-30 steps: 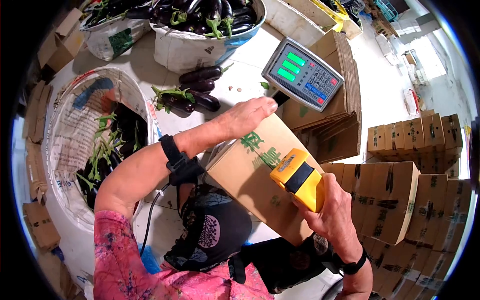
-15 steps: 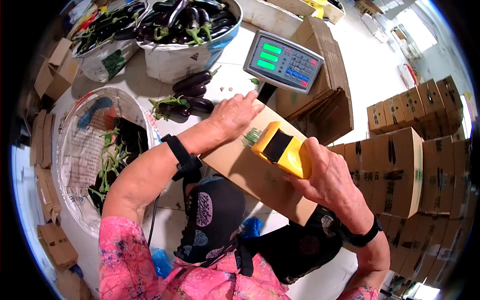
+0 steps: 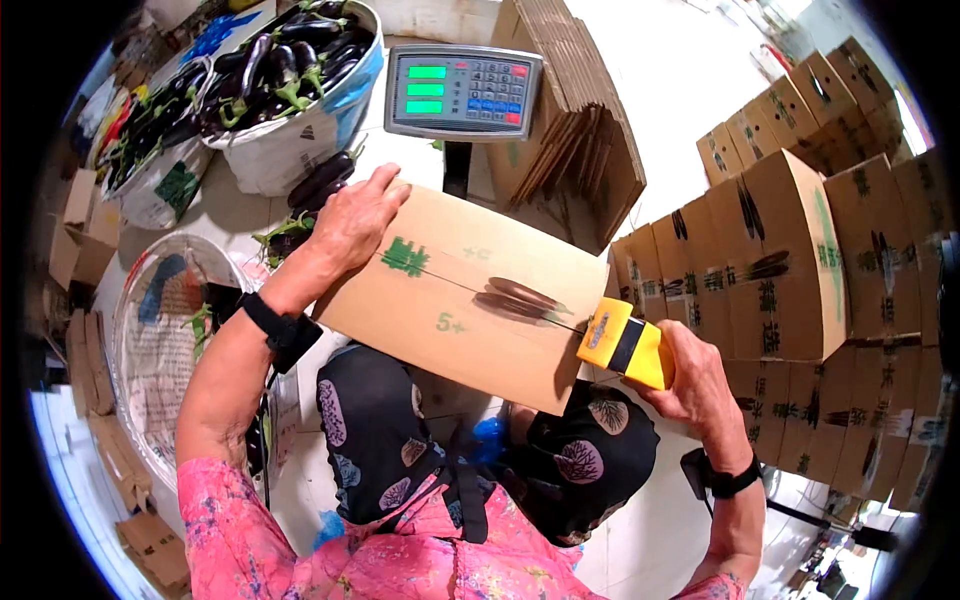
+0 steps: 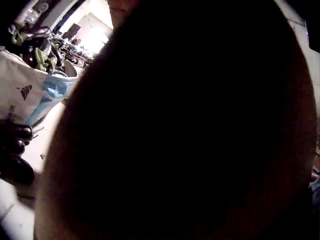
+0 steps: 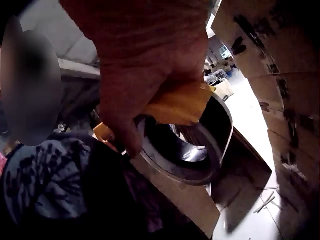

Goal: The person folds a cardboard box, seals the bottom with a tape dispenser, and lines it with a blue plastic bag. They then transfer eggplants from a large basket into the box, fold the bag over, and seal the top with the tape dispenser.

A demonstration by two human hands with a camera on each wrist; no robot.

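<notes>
A cardboard box (image 3: 450,320) with green print and an eggplant picture lies tilted across the front of the person's knees. My left hand (image 3: 350,225) grips its far left corner, fingertips over the edge. In my right hand (image 3: 695,375) is a yellow tape dispenser (image 3: 650,362), its front end right at the box's right edge, in line with the centre seam. The right wrist view shows the tape roll (image 5: 172,167) below the hand. Most of the left wrist view is blocked by a dark shape.
A scale display (image 3: 462,92) stands beyond the box, beside a stack of flattened cartons (image 3: 585,90). Packed boxes (image 3: 770,260) are piled at the right. At the left are a wide bag (image 3: 150,330) and fuller bags of eggplants (image 3: 285,75); loose eggplants (image 3: 318,182) lie nearby.
The box has turned clockwise and its eggplant print now shows. The tape dispenser has moved from over the box's top to its right edge. My left hand has shifted left with the corner.
</notes>
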